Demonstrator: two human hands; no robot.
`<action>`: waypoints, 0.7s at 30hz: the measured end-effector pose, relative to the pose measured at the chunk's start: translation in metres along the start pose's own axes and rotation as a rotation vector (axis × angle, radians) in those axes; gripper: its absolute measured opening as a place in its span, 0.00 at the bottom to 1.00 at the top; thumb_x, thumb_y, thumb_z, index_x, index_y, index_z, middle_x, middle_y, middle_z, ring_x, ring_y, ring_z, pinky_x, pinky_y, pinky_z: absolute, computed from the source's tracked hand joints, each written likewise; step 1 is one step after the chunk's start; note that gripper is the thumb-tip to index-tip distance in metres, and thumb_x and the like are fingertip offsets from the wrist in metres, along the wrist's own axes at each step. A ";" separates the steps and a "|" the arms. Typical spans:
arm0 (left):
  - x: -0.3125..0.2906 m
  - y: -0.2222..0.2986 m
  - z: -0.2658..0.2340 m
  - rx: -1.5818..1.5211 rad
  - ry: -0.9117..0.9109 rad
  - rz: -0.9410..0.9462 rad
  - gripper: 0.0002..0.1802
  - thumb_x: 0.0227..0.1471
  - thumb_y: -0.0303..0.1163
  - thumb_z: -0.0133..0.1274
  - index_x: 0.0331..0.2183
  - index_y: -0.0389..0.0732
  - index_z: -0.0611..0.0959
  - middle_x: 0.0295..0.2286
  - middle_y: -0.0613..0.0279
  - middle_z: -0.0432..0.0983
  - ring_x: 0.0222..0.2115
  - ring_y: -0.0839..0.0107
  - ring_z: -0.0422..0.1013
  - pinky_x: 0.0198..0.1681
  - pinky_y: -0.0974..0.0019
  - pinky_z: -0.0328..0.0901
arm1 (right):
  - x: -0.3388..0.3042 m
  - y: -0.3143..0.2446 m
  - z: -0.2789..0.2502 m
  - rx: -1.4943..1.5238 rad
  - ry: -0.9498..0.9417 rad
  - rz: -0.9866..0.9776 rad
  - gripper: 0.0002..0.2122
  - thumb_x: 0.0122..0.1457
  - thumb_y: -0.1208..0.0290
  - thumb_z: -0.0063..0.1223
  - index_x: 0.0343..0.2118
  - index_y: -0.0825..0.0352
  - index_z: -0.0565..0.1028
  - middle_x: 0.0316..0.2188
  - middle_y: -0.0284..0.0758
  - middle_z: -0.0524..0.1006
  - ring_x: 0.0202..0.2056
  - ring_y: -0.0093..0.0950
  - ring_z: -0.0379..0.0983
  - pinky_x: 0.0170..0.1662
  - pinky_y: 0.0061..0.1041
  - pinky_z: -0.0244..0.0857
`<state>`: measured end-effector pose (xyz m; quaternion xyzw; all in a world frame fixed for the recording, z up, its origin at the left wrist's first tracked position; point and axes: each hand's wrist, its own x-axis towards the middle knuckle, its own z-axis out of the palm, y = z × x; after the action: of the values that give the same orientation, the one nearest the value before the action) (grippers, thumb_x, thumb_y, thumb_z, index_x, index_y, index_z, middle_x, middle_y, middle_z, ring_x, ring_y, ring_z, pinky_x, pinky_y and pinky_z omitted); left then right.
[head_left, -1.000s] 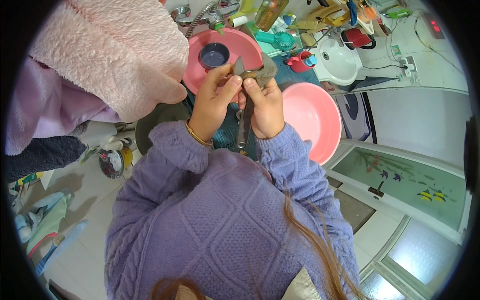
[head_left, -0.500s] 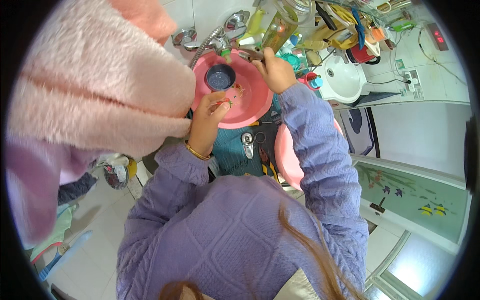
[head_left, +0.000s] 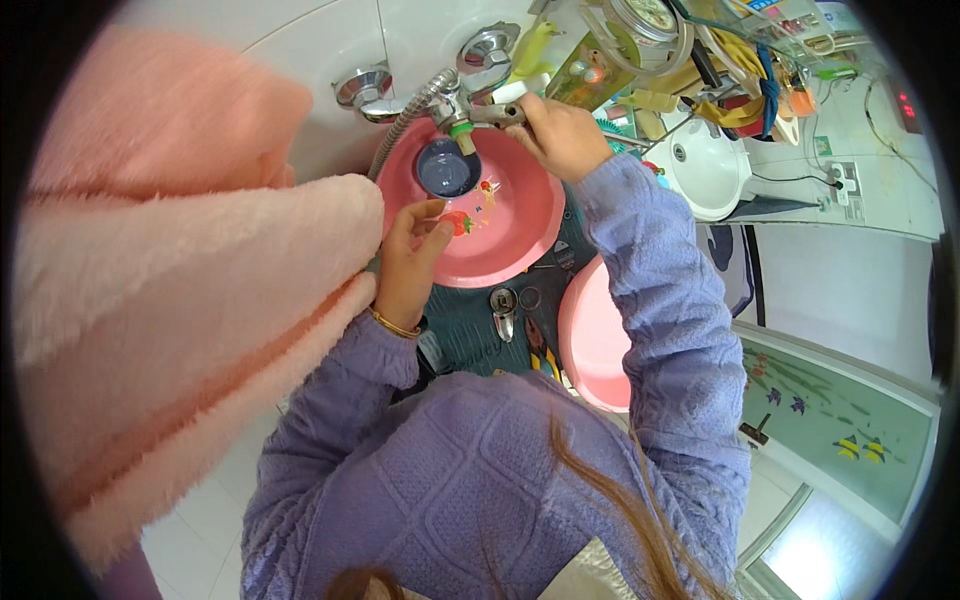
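Observation:
My left hand [head_left: 410, 258] hovers over the near left rim of a pink basin [head_left: 525, 215], thumb and fingers drawn together; whatever they hold, if anything, is hidden. Just past its fingertips shows a red strawberry shape [head_left: 457, 222], apparently part of the basin's pattern. My right hand [head_left: 565, 140] is closed around a grey metal wrench-like tool [head_left: 500, 115], whose far end reaches the chrome tap [head_left: 447, 105]. A green-collared outlet [head_left: 461, 135] points down from the tap. Below it, inside the basin, stands a dark round bowl [head_left: 435, 178] with what looks like water.
On a dark teal mat lie a chrome tap handle [head_left: 504, 315], a metal ring [head_left: 530, 298] and yellow-handled pliers [head_left: 543, 362]. A second pink basin [head_left: 590, 345] stands right. Pink fluffy cloth [head_left: 200, 270] hangs at left. A white sink [head_left: 705, 170] is at far right.
My view has shifted, so the basin and tap sit lower and larger. My right hand stays on the tool at the tap. The left hand remains over the basin's near left rim.

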<state>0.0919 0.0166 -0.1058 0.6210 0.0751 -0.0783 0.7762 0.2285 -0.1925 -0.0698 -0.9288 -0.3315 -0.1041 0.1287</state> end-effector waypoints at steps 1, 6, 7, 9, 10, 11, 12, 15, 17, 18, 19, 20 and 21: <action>0.001 -0.003 -0.002 0.015 0.008 0.005 0.16 0.49 0.28 0.49 0.43 0.36 0.71 0.39 0.64 0.69 0.39 0.77 0.63 0.45 0.73 0.57 | 0.000 -0.002 -0.002 -0.006 0.002 -0.008 0.12 0.53 0.63 0.48 0.31 0.66 0.63 0.22 0.41 0.73 0.27 0.41 0.71 0.26 0.38 0.65; 0.009 -0.012 -0.002 0.079 0.024 0.041 0.16 0.49 0.28 0.50 0.42 0.36 0.72 0.39 0.63 0.69 0.39 0.76 0.64 0.45 0.71 0.58 | 0.004 -0.010 -0.013 -0.091 -0.004 -0.045 0.11 0.53 0.65 0.46 0.30 0.67 0.63 0.22 0.41 0.73 0.26 0.40 0.71 0.25 0.36 0.65; 0.009 -0.014 0.000 0.095 0.023 0.056 0.16 0.49 0.28 0.50 0.42 0.36 0.72 0.39 0.63 0.70 0.39 0.75 0.64 0.44 0.71 0.59 | 0.006 -0.014 -0.017 -0.109 -0.029 -0.038 0.10 0.53 0.65 0.45 0.30 0.67 0.63 0.22 0.41 0.73 0.26 0.39 0.71 0.25 0.36 0.65; 0.008 -0.014 0.002 0.128 0.008 0.080 0.16 0.49 0.28 0.50 0.42 0.37 0.72 0.39 0.63 0.70 0.39 0.75 0.64 0.43 0.70 0.60 | 0.007 -0.015 -0.018 -0.121 -0.046 -0.038 0.10 0.53 0.66 0.45 0.29 0.67 0.62 0.22 0.41 0.73 0.25 0.39 0.71 0.24 0.35 0.65; 0.006 -0.014 0.002 0.143 -0.002 0.088 0.16 0.49 0.28 0.50 0.42 0.38 0.72 0.39 0.63 0.70 0.39 0.75 0.64 0.43 0.70 0.60 | 0.007 -0.014 -0.016 -0.114 -0.040 -0.048 0.10 0.53 0.66 0.45 0.29 0.67 0.62 0.22 0.41 0.72 0.25 0.40 0.71 0.24 0.35 0.65; 0.006 -0.014 0.002 0.157 -0.014 0.102 0.15 0.49 0.29 0.50 0.42 0.38 0.73 0.39 0.64 0.70 0.39 0.75 0.64 0.43 0.70 0.60 | 0.009 -0.013 -0.016 -0.111 -0.031 -0.058 0.10 0.53 0.66 0.45 0.29 0.67 0.62 0.21 0.41 0.72 0.24 0.40 0.71 0.24 0.36 0.65; 0.007 -0.014 0.002 0.165 -0.021 0.099 0.15 0.49 0.29 0.50 0.42 0.38 0.73 0.39 0.63 0.70 0.40 0.75 0.64 0.44 0.70 0.59 | 0.009 -0.012 -0.017 -0.122 -0.025 -0.071 0.10 0.53 0.66 0.45 0.29 0.67 0.62 0.21 0.41 0.72 0.24 0.40 0.71 0.23 0.36 0.65; 0.008 -0.017 0.002 0.173 -0.041 0.094 0.15 0.49 0.30 0.50 0.42 0.39 0.73 0.40 0.63 0.70 0.40 0.74 0.64 0.45 0.69 0.58 | 0.007 -0.010 -0.016 -0.120 -0.019 -0.080 0.10 0.53 0.65 0.45 0.30 0.67 0.62 0.21 0.42 0.72 0.23 0.40 0.71 0.23 0.36 0.65; 0.011 -0.016 0.001 0.164 -0.056 0.095 0.16 0.49 0.31 0.51 0.42 0.38 0.72 0.40 0.62 0.70 0.40 0.74 0.65 0.45 0.69 0.58 | 0.005 -0.008 -0.012 -0.070 -0.016 -0.045 0.11 0.54 0.64 0.45 0.31 0.67 0.62 0.22 0.43 0.73 0.24 0.41 0.71 0.24 0.37 0.65; 0.009 -0.013 0.001 0.189 -0.070 0.096 0.16 0.49 0.31 0.50 0.42 0.38 0.73 0.41 0.62 0.70 0.41 0.74 0.64 0.45 0.69 0.58 | -0.001 -0.011 -0.010 -0.029 -0.025 0.033 0.12 0.54 0.63 0.45 0.31 0.67 0.62 0.23 0.43 0.73 0.24 0.42 0.71 0.24 0.38 0.65; 0.005 -0.009 0.001 0.214 -0.087 0.098 0.15 0.50 0.31 0.50 0.42 0.38 0.73 0.41 0.61 0.69 0.41 0.74 0.64 0.45 0.69 0.58 | -0.011 -0.015 -0.004 0.012 -0.032 0.112 0.12 0.54 0.63 0.45 0.31 0.67 0.62 0.24 0.44 0.73 0.24 0.43 0.71 0.24 0.38 0.65; 0.002 -0.005 0.000 0.237 -0.104 0.104 0.15 0.50 0.31 0.50 0.41 0.38 0.73 0.41 0.61 0.69 0.41 0.74 0.64 0.45 0.69 0.58 | -0.020 -0.021 0.001 0.049 -0.038 0.190 0.13 0.54 0.62 0.45 0.32 0.68 0.62 0.24 0.44 0.73 0.25 0.44 0.71 0.24 0.39 0.65; -0.001 -0.008 0.000 0.228 -0.134 0.087 0.16 0.51 0.32 0.49 0.42 0.38 0.72 0.41 0.61 0.69 0.41 0.74 0.64 0.46 0.70 0.58 | -0.030 -0.027 0.004 0.102 -0.046 0.290 0.12 0.55 0.64 0.45 0.33 0.69 0.62 0.23 0.40 0.74 0.22 0.41 0.72 0.24 0.38 0.64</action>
<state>0.0888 0.0149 -0.1131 0.7011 -0.0134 -0.0938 0.7067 0.1884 -0.1888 -0.0776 -0.9614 -0.2015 -0.0463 0.1817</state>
